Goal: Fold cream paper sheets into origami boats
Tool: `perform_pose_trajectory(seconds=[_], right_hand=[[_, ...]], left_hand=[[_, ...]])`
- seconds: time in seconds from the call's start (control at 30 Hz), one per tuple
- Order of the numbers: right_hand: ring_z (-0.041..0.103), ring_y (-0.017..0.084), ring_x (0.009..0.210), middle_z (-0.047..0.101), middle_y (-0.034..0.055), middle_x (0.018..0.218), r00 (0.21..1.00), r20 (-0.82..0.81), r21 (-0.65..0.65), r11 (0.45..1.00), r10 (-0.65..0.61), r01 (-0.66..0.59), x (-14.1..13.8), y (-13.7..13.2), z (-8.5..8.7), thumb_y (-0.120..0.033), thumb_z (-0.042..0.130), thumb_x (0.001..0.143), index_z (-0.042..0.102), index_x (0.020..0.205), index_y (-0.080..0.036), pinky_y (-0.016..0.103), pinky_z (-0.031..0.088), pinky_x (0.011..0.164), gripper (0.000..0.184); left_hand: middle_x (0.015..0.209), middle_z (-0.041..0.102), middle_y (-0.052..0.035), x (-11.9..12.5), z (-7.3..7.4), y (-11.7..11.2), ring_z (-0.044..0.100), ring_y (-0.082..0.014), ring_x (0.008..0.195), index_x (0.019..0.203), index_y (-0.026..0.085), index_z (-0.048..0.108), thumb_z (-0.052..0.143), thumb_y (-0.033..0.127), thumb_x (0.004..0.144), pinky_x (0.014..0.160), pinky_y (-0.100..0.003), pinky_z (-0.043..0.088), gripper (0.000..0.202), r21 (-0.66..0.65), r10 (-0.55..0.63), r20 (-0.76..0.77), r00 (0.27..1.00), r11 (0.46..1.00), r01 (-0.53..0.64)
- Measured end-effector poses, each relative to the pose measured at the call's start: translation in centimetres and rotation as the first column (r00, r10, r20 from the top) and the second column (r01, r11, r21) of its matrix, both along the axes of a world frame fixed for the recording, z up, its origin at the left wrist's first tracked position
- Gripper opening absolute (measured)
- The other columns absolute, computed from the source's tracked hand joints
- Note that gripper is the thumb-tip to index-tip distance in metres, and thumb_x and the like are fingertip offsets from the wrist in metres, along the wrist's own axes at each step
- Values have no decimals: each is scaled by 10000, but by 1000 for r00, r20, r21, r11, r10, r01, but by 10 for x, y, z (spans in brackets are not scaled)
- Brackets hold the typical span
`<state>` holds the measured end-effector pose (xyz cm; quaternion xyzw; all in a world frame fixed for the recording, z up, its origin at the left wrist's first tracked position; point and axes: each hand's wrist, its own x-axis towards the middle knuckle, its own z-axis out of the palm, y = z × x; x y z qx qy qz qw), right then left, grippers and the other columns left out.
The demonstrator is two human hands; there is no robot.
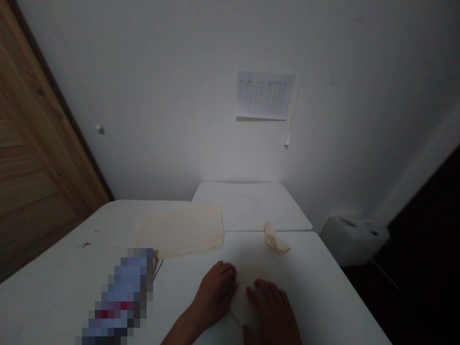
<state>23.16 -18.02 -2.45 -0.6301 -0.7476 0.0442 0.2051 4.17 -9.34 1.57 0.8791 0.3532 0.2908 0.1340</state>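
Note:
A pale cream sheet of paper lies on the white table in front of me, with a slanting edge or crease near its lower part. My left hand is at the sheet's left side, its fingers curled together at the paper's edge. My right hand rests over the right part of the sheet, palm down with fingers spread. Beyond the hands stands a small folded paper boat of the same cream colour. A stack of cream paper lies to the left of it.
On the left of the white table lies a pixelated item, with a thin dark stick by it. Small red marks dot the tabletop. A wall carries a printed chart. A white plastic container stands beyond the right edge.

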Motion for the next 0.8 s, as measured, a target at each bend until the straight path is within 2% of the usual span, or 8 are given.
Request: perform_pose_trajectory(seconds=[0.1, 0.27, 0.53, 0.8], right_hand=[[464, 351, 1222, 531, 59, 1363, 1000, -8, 13, 1000, 12, -12, 0, -1, 1, -419, 691, 675, 533, 1291, -320, 485, 300, 1031, 644], [466, 352, 1217, 542, 57, 1351, 1000, -11, 3, 1000, 13, -13, 0, -1, 3, -431, 697, 672, 543, 1282, -322, 482, 302, 1032, 639], [468, 358, 1211, 550, 71, 1342, 999, -36, -7, 1000, -4, 4, 0, 0, 4, -450, 706, 657, 573, 1262, -310, 487, 310, 1022, 635], [469, 351, 1214, 546, 62, 1346, 999, -31, -8, 1000, 7, -7, 1, -1, 6, -433, 695, 665, 568, 1263, -316, 476, 313, 1025, 623]], left_hand=[[1007, 631, -63, -1, -5, 1, 567, -229, 915, 898, 218, 583, 512, 115, 847, 847, -402, 482, 135, 40, 2, -50, 999, 999, 0], [1057, 647, -46, -2, -9, 2, 575, -229, 937, 804, 231, 624, 513, 98, 852, 893, -432, 470, 180, 100, 4, -115, 993, 995, 8], [1090, 658, -46, -5, -7, -2, 577, -239, 961, 839, 240, 655, 523, 105, 848, 908, -447, 471, 189, 111, -18, -129, 991, 993, 32], [1094, 662, -54, -3, -4, -3, 576, -254, 954, 854, 235, 655, 528, 90, 832, 862, -452, 494, 194, 121, -3, -158, 987, 992, 22]])
